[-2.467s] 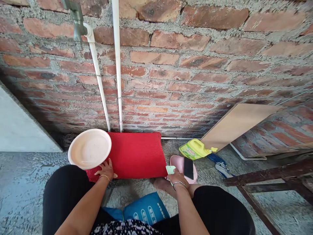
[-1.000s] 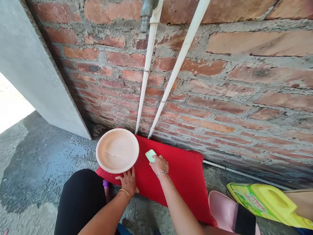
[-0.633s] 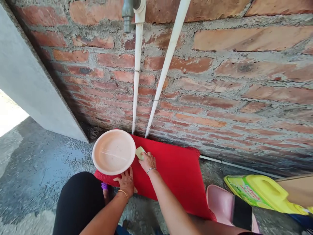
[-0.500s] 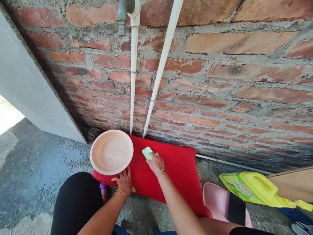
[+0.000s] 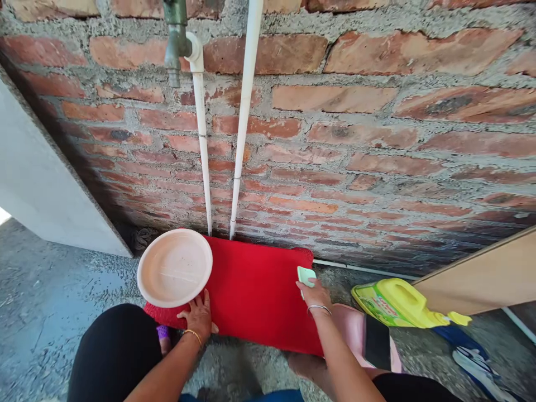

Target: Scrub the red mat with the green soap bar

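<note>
A red mat (image 5: pixel 255 296) lies on the floor against the wall, with a pale pink basin (image 5: pixel 175 268) on its left end. My left hand (image 5: pixel 199 317) rests with fingers spread on the mat's near edge, close beside the basin's rim. At the mat's right end, my right hand (image 5: pixel 315 293) is closed round a pale green scrub brush (image 5: pixel 305 274) with a rounded end. The brush is against the red cloth; its underside is hidden.
Right of the mat are a pink plastic seat (image 5: pixel 349 324), a dark phone-like slab (image 5: pixel 377 341) and a yellow detergent jug (image 5: pixel 393 301) on its side. A tap (image 5: pixel 173 56) and white pipes (image 5: pixel 242 123) run along the brick wall. A grey slab (image 5: pixel 54 167) leans at left.
My right hand has slid the brush rightward from the mat's middle to its right end. My left hand stays by the basin. The view has shifted right.
</note>
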Motion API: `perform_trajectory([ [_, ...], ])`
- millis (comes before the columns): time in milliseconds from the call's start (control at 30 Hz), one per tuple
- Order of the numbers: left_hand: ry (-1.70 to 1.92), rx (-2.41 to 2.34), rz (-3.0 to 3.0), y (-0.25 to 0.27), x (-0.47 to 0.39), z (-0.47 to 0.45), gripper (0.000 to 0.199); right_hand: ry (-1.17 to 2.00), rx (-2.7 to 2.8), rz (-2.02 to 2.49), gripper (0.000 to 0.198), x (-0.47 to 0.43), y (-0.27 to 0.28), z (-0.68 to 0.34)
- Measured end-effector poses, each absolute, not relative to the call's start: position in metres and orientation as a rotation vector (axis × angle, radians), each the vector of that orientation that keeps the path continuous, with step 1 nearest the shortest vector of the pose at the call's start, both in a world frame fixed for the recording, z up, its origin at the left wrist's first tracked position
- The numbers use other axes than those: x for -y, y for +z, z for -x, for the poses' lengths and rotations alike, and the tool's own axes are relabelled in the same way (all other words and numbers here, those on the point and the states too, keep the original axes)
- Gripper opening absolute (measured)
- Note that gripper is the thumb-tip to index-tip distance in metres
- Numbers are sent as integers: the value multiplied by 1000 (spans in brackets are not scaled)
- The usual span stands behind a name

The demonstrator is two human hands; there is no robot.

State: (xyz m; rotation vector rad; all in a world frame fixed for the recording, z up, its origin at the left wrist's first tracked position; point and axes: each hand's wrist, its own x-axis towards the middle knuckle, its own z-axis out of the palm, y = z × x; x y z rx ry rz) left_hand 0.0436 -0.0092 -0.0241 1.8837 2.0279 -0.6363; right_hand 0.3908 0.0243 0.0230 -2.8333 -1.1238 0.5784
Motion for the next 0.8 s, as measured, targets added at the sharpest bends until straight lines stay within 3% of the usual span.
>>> perform_trajectory([
  [400,-654,-2071,-1952,-37,10,-43,116,727,2082,2227,45,-111,31,-182],
  [567,-659,-2043,-1936,-35,9,-43,116,702,2025,2381,43,-109,27,-225],
  [800,-647,-2019,-1884,-21,8,-45,116,660,1300,2742,48,-55,21,-372],
])
